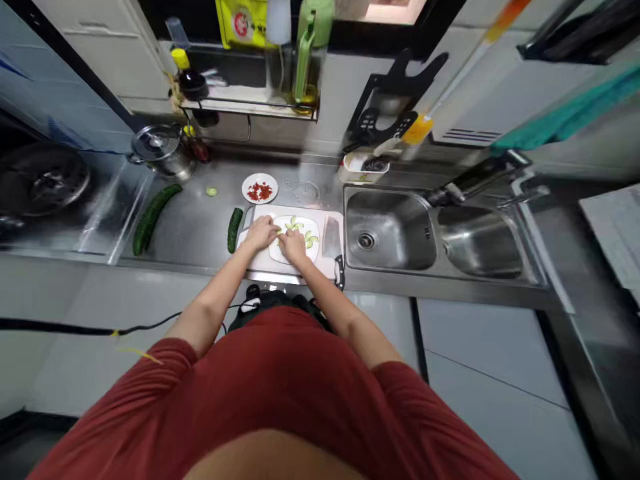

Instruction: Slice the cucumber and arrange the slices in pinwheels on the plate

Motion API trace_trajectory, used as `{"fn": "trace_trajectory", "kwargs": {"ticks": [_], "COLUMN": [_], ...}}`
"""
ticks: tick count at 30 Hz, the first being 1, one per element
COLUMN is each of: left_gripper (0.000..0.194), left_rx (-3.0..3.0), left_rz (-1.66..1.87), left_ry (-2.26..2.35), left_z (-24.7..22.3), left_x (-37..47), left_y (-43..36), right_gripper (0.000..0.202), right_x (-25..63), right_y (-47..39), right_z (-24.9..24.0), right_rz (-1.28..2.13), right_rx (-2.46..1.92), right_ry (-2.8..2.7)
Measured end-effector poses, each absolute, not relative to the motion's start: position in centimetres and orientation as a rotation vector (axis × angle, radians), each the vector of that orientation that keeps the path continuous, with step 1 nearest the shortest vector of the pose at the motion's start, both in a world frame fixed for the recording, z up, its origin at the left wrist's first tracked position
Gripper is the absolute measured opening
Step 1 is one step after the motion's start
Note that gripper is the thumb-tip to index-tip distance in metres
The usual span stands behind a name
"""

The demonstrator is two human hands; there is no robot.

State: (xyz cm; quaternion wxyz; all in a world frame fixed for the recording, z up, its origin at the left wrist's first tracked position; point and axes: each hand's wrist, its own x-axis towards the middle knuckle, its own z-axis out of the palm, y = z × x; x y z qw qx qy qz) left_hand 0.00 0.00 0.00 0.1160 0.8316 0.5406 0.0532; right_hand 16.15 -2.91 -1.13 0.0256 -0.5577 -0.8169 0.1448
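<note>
Slices of pale-green vegetable [311,239] splay, long axes fanned, toward the far and right edges of the white squarish plate [278,254]; it's my right hand [293,247] that's nearer, my left hand [263,233] opposite, fingers narrowed, nearly meeting; pinching anything? I can't tell.

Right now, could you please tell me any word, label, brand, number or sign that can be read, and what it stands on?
No text can be read.
Bright yellow packet with a round red emblem: its markings are too small and blurred.
</note>
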Motion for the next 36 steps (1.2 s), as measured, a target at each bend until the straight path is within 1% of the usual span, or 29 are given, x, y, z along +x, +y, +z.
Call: {"fn": "trace_trajectory", "kwargs": {"ticks": [5, 10, 18, 36], "left_gripper": [0.033, 0.032, 0.027, 0.034], "left_rx": [2.409, 2.345, 2.136, 2.247], "left_rz": [0.177, 0.236, 0.411, 0.286], "left_ry": [1.588, 1.596, 1.809, 1.72], "left_z": [0.0, -0.1, -0.4, -1.3], "left_x": [-0.2, -0.3, -0.4, 0.4], "left_y": [-0.1, -0.2, -0.4, -0.7], "right_gripper": [0.036, 0.032, 0.031, 0.032], "right_x": [16.1, 16.2, 16.9, 15.9], "right_y": [-3.0, -3.0, -3.4, -3.6], "right_z": [-0.9, -0.9, -1.0, -0.6], "right_rz": [0.491, 0.507, 0.508, 0.51], "right_rx": [-1.724, -1.719, -1.777, -1.828], "right_ry": [-2.523, -2.472, -2.349, -2.438]}}
